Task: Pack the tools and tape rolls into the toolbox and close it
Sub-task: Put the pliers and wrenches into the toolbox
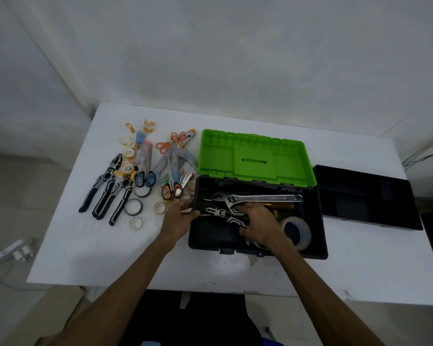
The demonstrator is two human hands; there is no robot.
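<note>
The black toolbox lies open on the white table, its green lid tipped back. Inside lie a long silver adjustable wrench, black-and-white handled pliers and a big clear tape roll. My right hand is inside the box and grips the handles of the pliers. My left hand holds the box's left wall, thumb over the rim. Left of the box lie three pliers, several scissors and several small tape rolls.
A black inner tray sits to the right of the toolbox. A white power strip lies on the floor at the left. A wall stands close behind the table. Two dark ring-shaped rolls lie near the pliers.
</note>
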